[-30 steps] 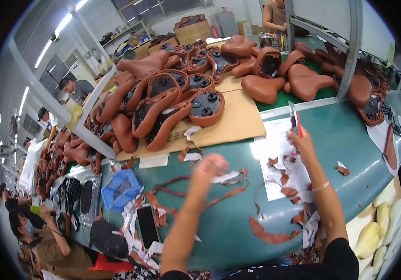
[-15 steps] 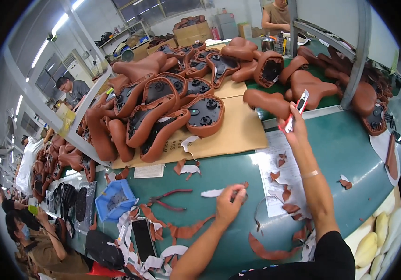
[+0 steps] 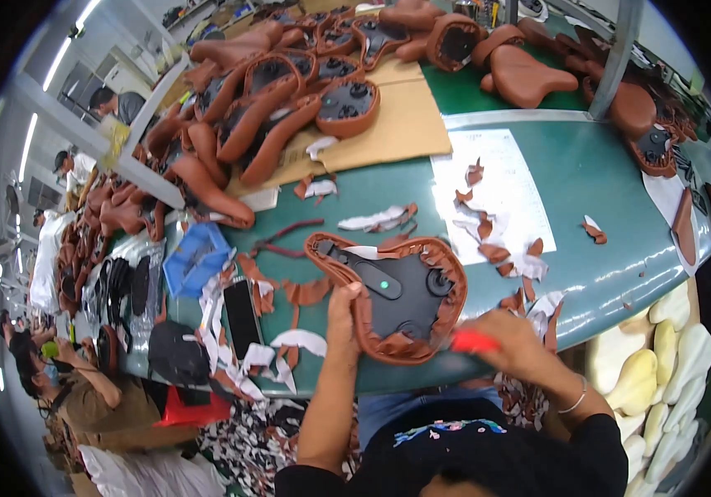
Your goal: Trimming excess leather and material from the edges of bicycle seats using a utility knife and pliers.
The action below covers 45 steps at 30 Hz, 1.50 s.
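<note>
My left hand (image 3: 342, 319) is closed round the left side of a brown bicycle saddle (image 3: 372, 311), tipped so its underside faces up. Its black base has a small green dot, and the brown cover is folded and puckered around the rim. A whitish strip lies along its upper edge. In my right hand (image 3: 513, 346), at the saddle's lower right rim, is a red-handled utility knife (image 3: 473, 340); motion blurs it and its blade does not show clearly. Beyond the saddle, brown and white trimmings (image 3: 376, 219) lie on the green table (image 3: 620, 273).
Many brown saddles (image 3: 268, 124) are heaped on cardboard (image 3: 409, 116) at the far side. Pliers (image 3: 289, 236), a blue bin (image 3: 198, 258), a phone (image 3: 243, 319) and a black cap (image 3: 177, 352) lie to the left. Printed paper (image 3: 521, 190) and pale foam pads (image 3: 637, 381) are to the right.
A saddle is now in my left hand, which held none before. The one by my raised right hand has gone from its place. My right hand has come down with the knife to the rim.
</note>
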Each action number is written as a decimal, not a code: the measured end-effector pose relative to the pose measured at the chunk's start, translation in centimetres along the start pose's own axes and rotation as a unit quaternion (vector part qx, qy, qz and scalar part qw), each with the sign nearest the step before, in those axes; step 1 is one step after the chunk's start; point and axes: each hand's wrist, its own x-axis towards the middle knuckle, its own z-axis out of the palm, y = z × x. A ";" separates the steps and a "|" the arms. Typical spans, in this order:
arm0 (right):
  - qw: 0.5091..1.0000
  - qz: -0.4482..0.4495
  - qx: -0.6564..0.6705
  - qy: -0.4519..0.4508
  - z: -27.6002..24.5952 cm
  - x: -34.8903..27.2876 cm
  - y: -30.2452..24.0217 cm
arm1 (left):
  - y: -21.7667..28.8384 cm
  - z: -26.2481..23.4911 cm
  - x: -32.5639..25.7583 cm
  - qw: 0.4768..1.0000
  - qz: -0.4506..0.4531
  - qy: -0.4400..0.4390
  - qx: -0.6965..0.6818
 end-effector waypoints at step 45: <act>0.982 0.014 0.152 0.112 1.2 2.7 -3.8 | -0.8 6.9 -8.9 0.705 0.290 -0.135 0.632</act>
